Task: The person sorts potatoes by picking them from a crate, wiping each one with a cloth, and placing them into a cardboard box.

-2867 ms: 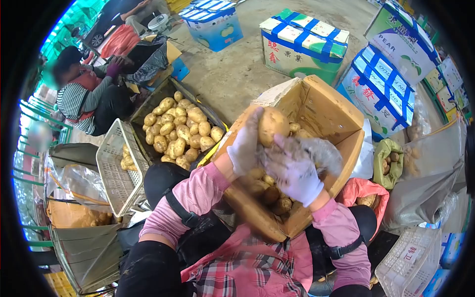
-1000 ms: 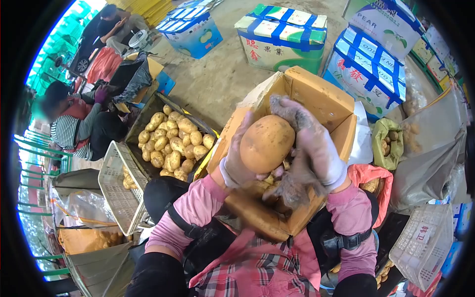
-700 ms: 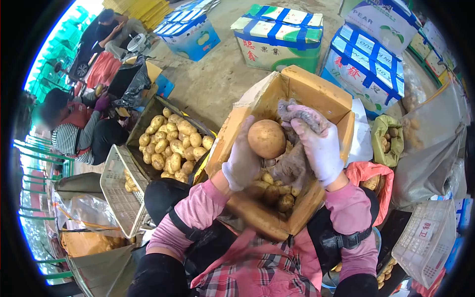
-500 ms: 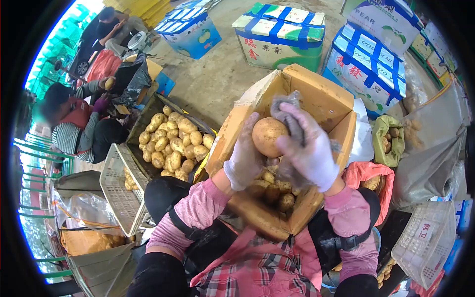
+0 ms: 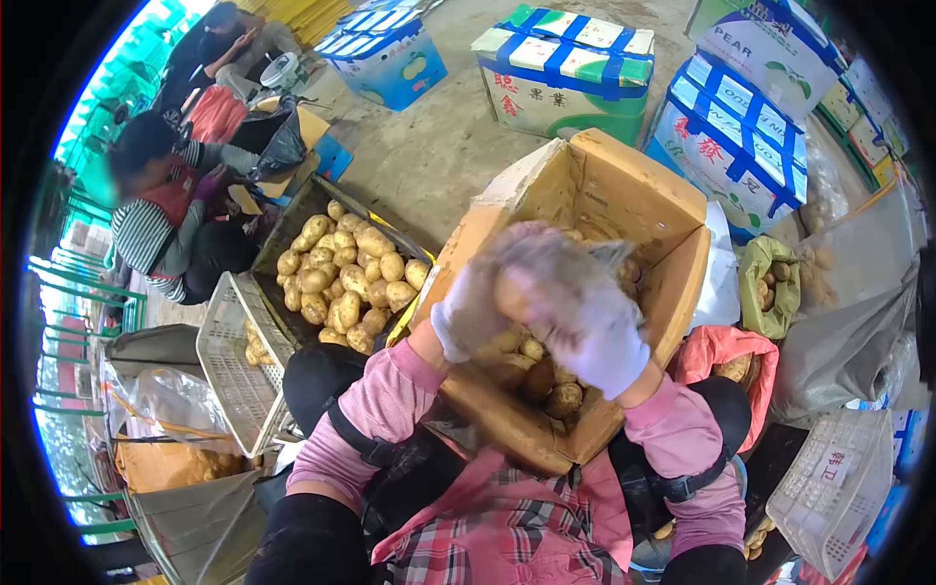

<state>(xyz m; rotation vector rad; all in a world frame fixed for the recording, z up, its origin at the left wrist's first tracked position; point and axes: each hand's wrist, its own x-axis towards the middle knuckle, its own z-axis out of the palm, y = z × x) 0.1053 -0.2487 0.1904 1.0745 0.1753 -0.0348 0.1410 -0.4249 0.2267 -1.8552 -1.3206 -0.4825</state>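
Note:
My left hand (image 5: 470, 304), in a dirty white glove, is closed around a potato (image 5: 519, 294) above the open cardboard box (image 5: 671, 278). Also gloved, my right hand (image 5: 597, 327) presses a dark grey cloth (image 5: 610, 255) over that potato. Both hands and the potato are smeared by motion, and the fingers largely cover it. Beneath them, several brown potatoes (image 5: 564, 398) lie in the box, which stands between my knees. To the left, a dark crate (image 5: 268, 276) is heaped with cleaner, yellowish potatoes (image 5: 356, 273).
A white plastic basket (image 5: 239, 380) leans at left; another basket (image 5: 829, 487) is at lower right. Taped fruit cartons (image 5: 565, 83) stand ahead. A green bag (image 5: 770, 292) and a red bag (image 5: 717, 356) hold potatoes at right. A co-worker (image 5: 161, 214) sits at left.
My right hand has closed over the potato with the cloth, covering most of its face. The view has shifted slightly. The co-worker at left has lowered a raised hand.

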